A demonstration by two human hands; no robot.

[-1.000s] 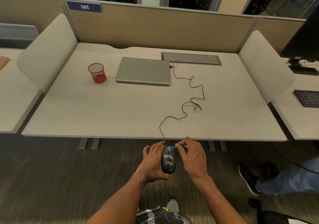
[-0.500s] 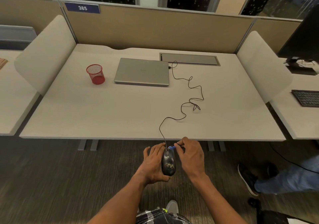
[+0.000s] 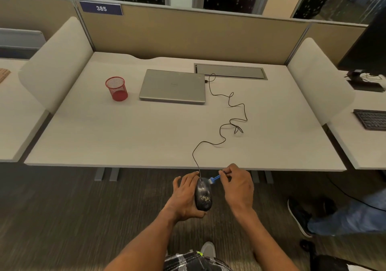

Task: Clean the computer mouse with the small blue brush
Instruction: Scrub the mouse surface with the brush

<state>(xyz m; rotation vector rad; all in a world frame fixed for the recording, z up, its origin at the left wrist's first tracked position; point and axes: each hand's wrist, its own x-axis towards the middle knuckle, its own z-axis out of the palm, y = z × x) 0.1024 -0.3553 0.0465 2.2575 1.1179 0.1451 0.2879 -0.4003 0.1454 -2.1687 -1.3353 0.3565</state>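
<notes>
A black wired computer mouse (image 3: 203, 195) with pale specks on its back is held in the air just in front of the desk's near edge. My left hand (image 3: 184, 195) cups it from the left and below. My right hand (image 3: 237, 184) pinches the handle of the small blue brush (image 3: 214, 179), whose head touches the mouse's front right corner near the cable. The mouse's black cable (image 3: 228, 112) snakes across the desk to the closed grey laptop (image 3: 173, 86).
A red mesh pen cup (image 3: 116, 88) stands left of the laptop on the beige desk (image 3: 125, 137). Padded dividers flank the desk. A keyboard (image 3: 371, 118) lies on the right neighbouring desk. Another person's leg and shoe (image 3: 298, 216) are on the carpet at right.
The brush head has shifted slightly right, from over the mouse's front to its front right corner. My right hand moved a little away from the mouse. My left hand keeps its hold.
</notes>
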